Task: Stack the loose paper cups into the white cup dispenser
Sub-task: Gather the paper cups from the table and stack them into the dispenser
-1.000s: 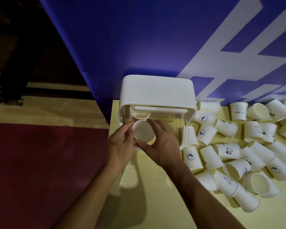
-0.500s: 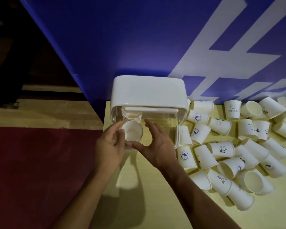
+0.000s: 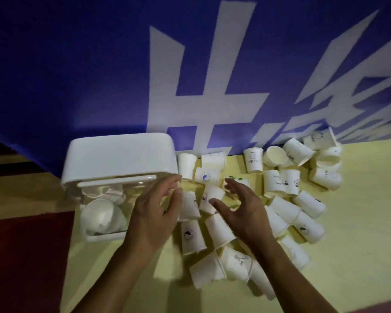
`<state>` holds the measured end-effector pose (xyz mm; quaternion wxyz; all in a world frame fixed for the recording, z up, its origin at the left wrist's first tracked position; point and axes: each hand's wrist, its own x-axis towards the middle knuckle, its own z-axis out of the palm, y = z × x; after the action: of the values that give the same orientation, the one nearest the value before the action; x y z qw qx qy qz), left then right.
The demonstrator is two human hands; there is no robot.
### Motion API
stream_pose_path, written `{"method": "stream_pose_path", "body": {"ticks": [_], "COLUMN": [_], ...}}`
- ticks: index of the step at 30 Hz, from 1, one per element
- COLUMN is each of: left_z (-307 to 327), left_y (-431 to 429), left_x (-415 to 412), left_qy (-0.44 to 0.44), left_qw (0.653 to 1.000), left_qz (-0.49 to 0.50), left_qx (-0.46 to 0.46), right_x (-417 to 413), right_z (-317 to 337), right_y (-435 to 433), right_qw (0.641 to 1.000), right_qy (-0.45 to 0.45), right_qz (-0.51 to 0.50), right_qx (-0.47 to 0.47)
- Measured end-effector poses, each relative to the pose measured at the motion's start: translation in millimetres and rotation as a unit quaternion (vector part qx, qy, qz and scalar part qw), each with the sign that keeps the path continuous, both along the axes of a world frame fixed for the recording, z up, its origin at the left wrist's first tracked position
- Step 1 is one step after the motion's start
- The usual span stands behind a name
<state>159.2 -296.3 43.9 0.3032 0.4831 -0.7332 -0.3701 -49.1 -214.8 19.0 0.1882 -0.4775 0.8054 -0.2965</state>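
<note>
A blue backdrop (image 3: 77,64) with large white characters stands behind the yellow worktop (image 3: 359,222). The white cup dispenser (image 3: 120,157) sits at the worktop's left end, with nested cups (image 3: 102,214) visible through its clear front. The loose paper cups (image 3: 307,224) lie scattered to its right, most on their sides. The left hand (image 3: 154,213) hovers at the dispenser's right end and the right hand (image 3: 244,208) over the cups, both empty with fingers spread.
</note>
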Motion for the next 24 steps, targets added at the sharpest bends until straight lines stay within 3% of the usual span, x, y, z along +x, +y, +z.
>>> {"method": "stream_pose_path", "body": {"ticks": [5,15,24], "left_z": [-11,-56,-111], "left_y": [-1,-1,-35], "left_x": [-107,-276,-380], "left_qy": [0.0,-0.123,-0.263], "left_qw": [0.997,0.98,0.96], "left_qz": [-0.072,-0.156,-0.096], "left_qx": [0.022,0.019,-0.006], "right_x": [-89,-219,-278], "right_z": [-4,-25,-48], "right_y": [23,63,87], "right_qw": [1.0,0.996,0.991], "right_qy": [0.008,-0.029,-0.048], "right_qz": [-0.024,-0.086,-0.124], "right_qx": [0.006,0.019,0.025]}}
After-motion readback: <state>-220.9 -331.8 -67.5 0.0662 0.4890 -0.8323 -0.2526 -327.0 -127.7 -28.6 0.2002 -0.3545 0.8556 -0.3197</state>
